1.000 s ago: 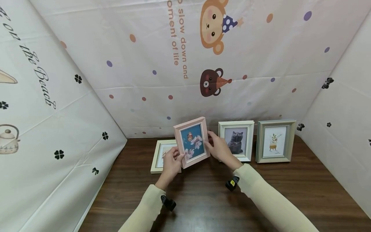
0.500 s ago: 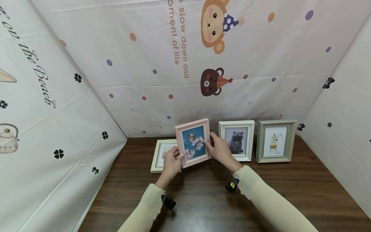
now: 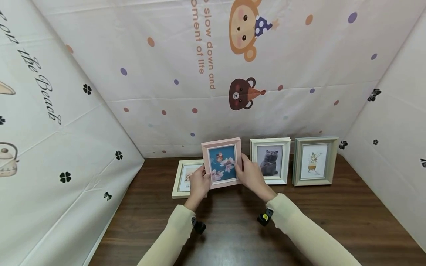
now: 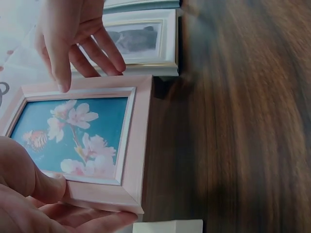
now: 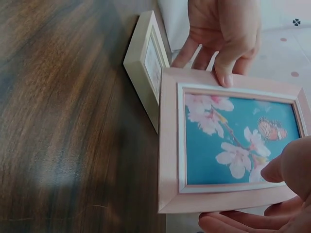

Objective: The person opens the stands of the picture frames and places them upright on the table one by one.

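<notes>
While the pink frame [image 3: 222,162] sits in a two-handed grip, picture turned toward the person, let's take in everything around it. It looks held up off the table [image 3: 233,229], its right side a touch higher than its left. Just to its left comes the cream frame [image 3: 185,181], partly covered by it; flat or leaning back, I can't say for certain. To its right, nearby, stands the white frame [image 3: 270,161] with the grey cat, and beyond that one, farther right, the grey-green frame [image 3: 314,161] with the potted plant. Those two look propped at matching slants, presumably so both pictures face the person. And behind it all, the printed cloth [image 3: 149,74].

Now the grip, and it's a tidy one! Left hand [image 3: 200,181] clamped on the pink frame's left side: thumb on the front border, fingers tucked behind. Right hand [image 3: 251,174] clamped on the opposite side, and there the thumb reaches past the border onto the picture's edge, fingers underneath. Why both sides? For balance, I'd judge: pinching the borders keeps the frame level and leaves most of the blossom picture uncovered. Both forearms slant inward from below the pink frame, the left one steeper, pale sleeves [image 3: 301,223] ending short of the wrists.
</notes>
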Available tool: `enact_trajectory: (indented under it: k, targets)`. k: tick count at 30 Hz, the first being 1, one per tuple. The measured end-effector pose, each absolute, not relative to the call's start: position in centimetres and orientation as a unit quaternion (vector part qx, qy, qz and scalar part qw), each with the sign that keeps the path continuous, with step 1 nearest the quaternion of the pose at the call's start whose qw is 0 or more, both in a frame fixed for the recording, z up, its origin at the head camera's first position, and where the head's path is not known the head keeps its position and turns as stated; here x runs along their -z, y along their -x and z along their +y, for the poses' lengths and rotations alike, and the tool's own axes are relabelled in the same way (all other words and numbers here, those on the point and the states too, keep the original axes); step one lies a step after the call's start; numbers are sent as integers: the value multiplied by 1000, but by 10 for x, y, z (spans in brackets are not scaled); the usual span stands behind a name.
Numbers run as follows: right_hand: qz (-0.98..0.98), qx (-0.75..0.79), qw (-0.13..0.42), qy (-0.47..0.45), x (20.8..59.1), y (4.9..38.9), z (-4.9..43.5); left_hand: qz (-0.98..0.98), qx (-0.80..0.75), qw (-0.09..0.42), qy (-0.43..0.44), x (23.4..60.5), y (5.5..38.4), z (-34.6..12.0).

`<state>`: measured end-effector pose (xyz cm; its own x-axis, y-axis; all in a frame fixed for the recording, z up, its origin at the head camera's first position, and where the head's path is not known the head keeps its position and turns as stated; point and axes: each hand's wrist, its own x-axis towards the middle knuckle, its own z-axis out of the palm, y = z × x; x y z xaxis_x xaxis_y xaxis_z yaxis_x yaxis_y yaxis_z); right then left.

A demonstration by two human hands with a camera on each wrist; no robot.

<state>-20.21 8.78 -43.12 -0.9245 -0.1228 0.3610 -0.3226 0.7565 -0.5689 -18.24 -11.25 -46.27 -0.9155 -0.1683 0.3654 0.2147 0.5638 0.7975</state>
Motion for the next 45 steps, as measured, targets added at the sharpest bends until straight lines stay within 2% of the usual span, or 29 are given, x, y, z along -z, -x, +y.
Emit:
enact_trajectory:
  k: [12,23,28,39,45]
  targets:
    - [-922,-342,150,-106,437,202,88,-865,471,162,-55,460,206,-100]
    - [-923,-348,132,-96,442,202,92,-873,468,124,-65,464,213,-95]
    - [-925,-355,107,-88,446,202,93,-877,463,108,-69,470,216,-92]
    - [-927,-355,86,-82,456,200,96,-878,463,101,-65,480,219,-90]
    - [-926,-360,83,-82,459,201,96,-881,454,115,-67,481,222,-89]
